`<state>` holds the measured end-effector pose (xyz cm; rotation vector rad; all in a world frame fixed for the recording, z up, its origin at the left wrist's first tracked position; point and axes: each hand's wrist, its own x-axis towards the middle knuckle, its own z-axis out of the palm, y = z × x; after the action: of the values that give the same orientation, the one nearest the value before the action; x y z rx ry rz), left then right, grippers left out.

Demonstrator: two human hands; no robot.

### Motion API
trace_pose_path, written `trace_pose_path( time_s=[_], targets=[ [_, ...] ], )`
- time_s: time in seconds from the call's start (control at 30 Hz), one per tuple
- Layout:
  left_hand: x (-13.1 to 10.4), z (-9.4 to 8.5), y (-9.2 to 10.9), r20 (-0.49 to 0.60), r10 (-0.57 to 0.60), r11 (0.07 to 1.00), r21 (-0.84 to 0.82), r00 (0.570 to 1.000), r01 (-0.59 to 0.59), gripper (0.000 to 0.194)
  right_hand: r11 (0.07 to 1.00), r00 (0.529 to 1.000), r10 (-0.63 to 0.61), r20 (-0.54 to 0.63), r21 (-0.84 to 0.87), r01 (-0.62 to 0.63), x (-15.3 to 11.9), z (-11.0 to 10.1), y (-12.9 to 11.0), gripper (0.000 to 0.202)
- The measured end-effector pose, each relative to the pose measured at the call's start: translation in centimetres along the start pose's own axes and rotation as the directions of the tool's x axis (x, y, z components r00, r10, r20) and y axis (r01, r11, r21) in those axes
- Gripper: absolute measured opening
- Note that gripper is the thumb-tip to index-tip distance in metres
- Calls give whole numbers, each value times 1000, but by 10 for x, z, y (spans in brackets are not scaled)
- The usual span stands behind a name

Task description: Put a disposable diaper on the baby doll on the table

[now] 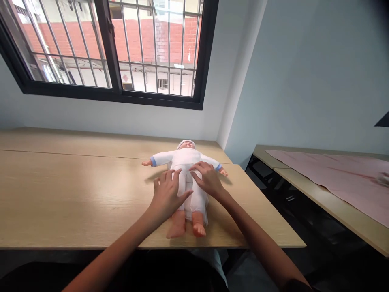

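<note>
A baby doll [187, 156] in a white outfit with blue cuffs and a white cap lies on its back on the wooden table [91, 194]. Its head points toward the window, its arms are spread and its bare feet are near the front edge. Over the doll's leg on the left is my left hand [168, 190], fingers apart and thumb stretched out. My right hand [208, 178] is over the doll's hip and leg on the right, its fingers bent and apart. Neither hand holds anything; whether the fingertips touch the cloth is unclear.
A barred window [117, 95] with a dark frame is in the wall behind the table. To the right, past a gap, another table [288, 174] bears a pink cloth [331, 174], with a small pale item at the right edge of the view.
</note>
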<state>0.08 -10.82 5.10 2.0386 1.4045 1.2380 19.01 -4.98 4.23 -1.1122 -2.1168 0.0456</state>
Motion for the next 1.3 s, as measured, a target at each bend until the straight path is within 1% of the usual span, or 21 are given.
trace_pose_path(
  time_s=[0.07, 0.13, 0.2, 0.3, 0.37, 0.4, 0.43, 0.5, 0.57, 0.6, 0.63, 0.67, 0.73, 0.8, 0.83, 0.9, 0.97, 1.03, 1.17, 1.23, 1.3],
  targets=[
    [26, 0, 0, 38, 27, 1000, 12, 999, -28, 54, 999, 999, 34, -14, -10, -34, 8, -4, 9, 17],
    [48, 1, -3, 66, -20, 999, -36, 998, 23, 50, 994, 995, 99, 9, 34, -99, 15, -5, 20, 14],
    [63, 2, -9, 102, -88, 992, -84, 991, 97, 49, 983, 986, 159, 38, 85, -162, 19, -4, 31, 13],
    [69, 3, -22, 112, -144, 982, -108, 983, 156, 50, 962, 971, 239, 27, 133, -240, 15, 3, 42, 22],
    [65, 5, -32, 138, -162, 971, -157, 977, 183, 53, 944, 956, 290, 37, 153, -292, 8, 8, 45, 38],
    [63, 6, -38, 160, -159, 955, -224, 974, 193, 53, 936, 949, 309, 60, 155, -315, 4, 11, 45, 50],
    [61, 8, -44, 181, -155, 924, -321, 971, 207, 54, 932, 943, 322, 90, 148, -332, 0, 13, 43, 64],
    [60, 11, -54, 199, -148, 800, -551, 969, 236, 51, 930, 932, 329, 152, 116, -348, -7, 16, 39, 91],
    [63, 12, -64, 218, -155, 661, -702, 964, 265, 46, 936, 926, 316, 208, 90, -340, -9, 15, 36, 102],
    [65, 11, -68, 251, -162, 624, -723, 954, 296, 45, 939, 924, 305, 230, 86, -332, -9, 13, 36, 101],
    [68, 8, -71, 290, -156, 616, -719, 944, 322, 45, 944, 925, 290, 247, 88, -319, -8, 11, 36, 97],
    [72, 4, -73, 332, -140, 638, -690, 933, 341, 45, 949, 928, 268, 258, 95, -301, -6, 7, 36, 92],
    [78, -6, -73, 392, -89, 757, -571, 916, 318, 51, 962, 938, 215, 272, 109, -252, -3, -1, 36, 83],
    [82, -16, -68, 423, -56, 908, -355, 904, 222, 63, 974, 946, 169, 276, 98, -203, -1, -8, 33, 78],
    [84, -19, -64, 436, -53, 963, -215, 898, 161, 71, 980, 949, 158, 274, 76, -185, 0, -11, 30, 77],
    [87, -22, -56, 468, -65, 998, 52, 882, 46, 80, 986, 951, 156, 267, 8, -164, 0, -16, 23, 75],
    [90, -22, -49, 494, -60, 978, 205, 867, -49, 83, 988, 952, 156, 263, -44, -150, 1, -18, 17, 72],
    [96, -20, -46, 498, -33, 966, 238, 867, -100, 85, 991, 956, 137, 259, -36, -132, 6, -20, 17, 69],
    [112, -24, -45, 489, 56, 971, 178, 871, -162, 80, 993, 972, 84, 219, 65, -101, 23, -22, 31, 70],
    [119, -26, -47, 485, 78, 975, 145, 871, -168, 78, 990, 976, 76, 205, 103, -99, 32, -21, 40, 70],
    [120, -25, -51, 470, 69, 982, 125, 880, -143, 78, 987, 978, 65, 200, 134, -93, 37, -17, 46, 70]
  ],
)
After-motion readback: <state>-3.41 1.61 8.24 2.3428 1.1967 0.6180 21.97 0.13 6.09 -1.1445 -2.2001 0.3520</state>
